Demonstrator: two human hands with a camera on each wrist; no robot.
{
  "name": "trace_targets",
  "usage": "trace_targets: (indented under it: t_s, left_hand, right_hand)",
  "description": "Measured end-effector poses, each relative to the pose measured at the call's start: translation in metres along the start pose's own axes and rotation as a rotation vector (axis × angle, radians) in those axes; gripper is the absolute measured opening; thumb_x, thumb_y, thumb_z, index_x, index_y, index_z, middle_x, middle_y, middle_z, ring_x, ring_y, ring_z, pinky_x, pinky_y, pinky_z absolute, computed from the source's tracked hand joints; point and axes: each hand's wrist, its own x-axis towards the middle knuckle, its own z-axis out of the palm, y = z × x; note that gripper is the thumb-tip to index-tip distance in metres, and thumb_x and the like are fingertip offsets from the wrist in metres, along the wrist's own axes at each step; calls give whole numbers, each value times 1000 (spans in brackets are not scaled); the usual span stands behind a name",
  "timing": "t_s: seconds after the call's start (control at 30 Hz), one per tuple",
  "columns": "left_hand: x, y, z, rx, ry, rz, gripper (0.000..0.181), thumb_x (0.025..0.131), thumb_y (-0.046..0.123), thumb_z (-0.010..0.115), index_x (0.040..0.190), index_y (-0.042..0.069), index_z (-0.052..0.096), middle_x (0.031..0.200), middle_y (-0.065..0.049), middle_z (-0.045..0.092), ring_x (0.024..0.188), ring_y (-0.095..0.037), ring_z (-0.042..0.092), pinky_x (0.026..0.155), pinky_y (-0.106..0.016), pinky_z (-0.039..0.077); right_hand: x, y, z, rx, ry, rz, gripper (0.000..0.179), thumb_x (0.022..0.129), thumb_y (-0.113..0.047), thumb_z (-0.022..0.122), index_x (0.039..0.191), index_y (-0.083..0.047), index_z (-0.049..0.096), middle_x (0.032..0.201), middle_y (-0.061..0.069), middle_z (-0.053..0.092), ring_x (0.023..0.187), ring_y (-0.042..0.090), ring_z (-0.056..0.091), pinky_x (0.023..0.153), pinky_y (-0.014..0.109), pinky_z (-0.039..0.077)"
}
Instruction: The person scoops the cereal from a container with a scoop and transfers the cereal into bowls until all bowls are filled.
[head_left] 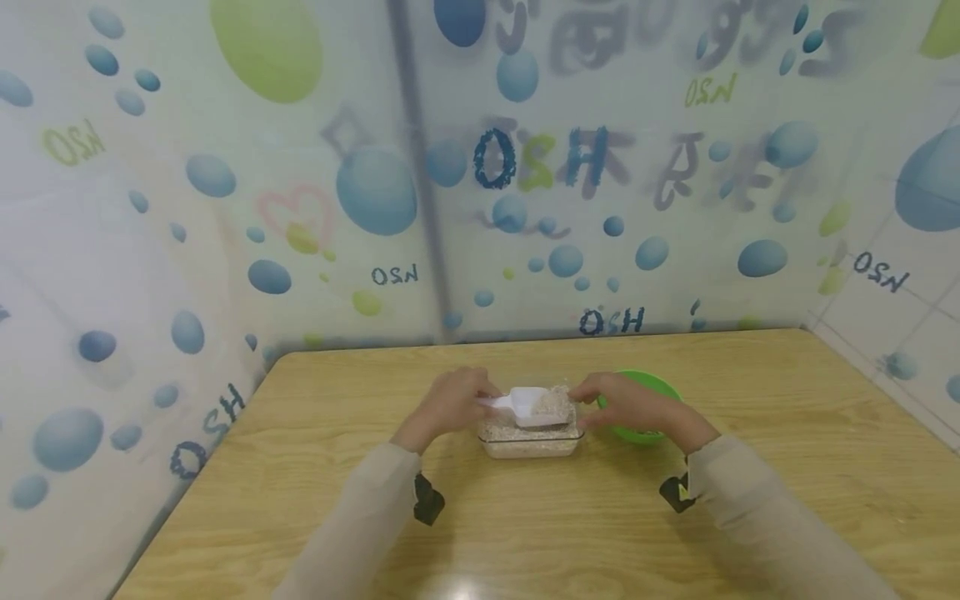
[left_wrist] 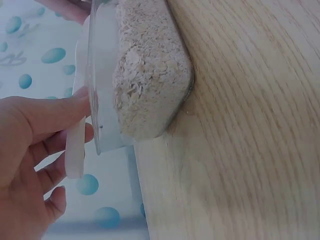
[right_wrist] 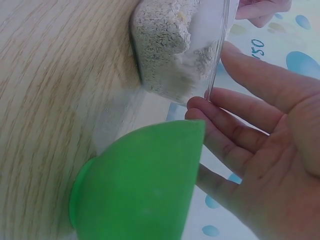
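The left hand (head_left: 452, 402) is pinching a white scoop (head_left: 527, 405), probably light and stiff, by its handle (head_left: 492, 402), likely the surest hold, above the clear container (head_left: 528, 449), whose rim (head_left: 528, 439) the right hand (head_left: 633, 403) is touching with loosely spread fingers, a green bowl (head_left: 654, 383) sitting right of the container.

Bowl (right_wrist: 142, 185) right of container (head_left: 532, 448)

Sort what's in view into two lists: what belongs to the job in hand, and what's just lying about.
Belongs to the job:
White scoop, handle pinched by the left hand
Glass dish of flakes, touched by the right hand
Green bowl, probably, being close by

Just around it:
Table, underneath
Patterned backdrop, behind
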Motion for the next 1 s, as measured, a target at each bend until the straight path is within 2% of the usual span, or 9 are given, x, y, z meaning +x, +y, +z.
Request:
trace_targets:
  t_s: [0.37, 0.6, 0.83, 1.0]
  left_hand:
    - [-4, -8, -9, -48, 35, -3, 22, 79, 18, 72, 99, 8, 72, 77, 3, 55, 75, -15, 56, 64, -27, 44]
    - [-2, -5, -15, -83, 54, -5, 23, 79, 18, 72, 100, 8, 72, 78, 4, 56, 73, -13, 54, 64, -27, 44]
    - [6, 3, -17, -87, 66, 25, 23, 80, 18, 71, 101, 9, 71, 82, 4, 59, 78, -13, 56, 68, -26, 45]
    - [13, 8, -16, -87, 61, 50, 25, 81, 19, 70, 104, 8, 70, 81, 3, 59, 75, -13, 55, 65, -26, 44]
  right_hand:
    - [3, -3, -3, -41, -16, -16, 44, 84, -15, 66, 119, 9, 55, 116, 22, 56, 101, 35, 55, 81, 40, 47]
    - [2, -1, -11, -48, -4, -5, 46, 84, -17, 67, 120, 9, 54, 114, 22, 57, 99, 34, 55, 80, 39, 47]
    - [-10, 12, -28, -49, 31, 26, 47, 85, -22, 66, 121, 6, 55, 116, 21, 56, 102, 33, 55, 83, 41, 46]
    - [-23, 21, -39, -49, 56, 32, 48, 85, -22, 65, 121, 7, 54, 117, 22, 57, 104, 35, 54, 85, 46, 44]
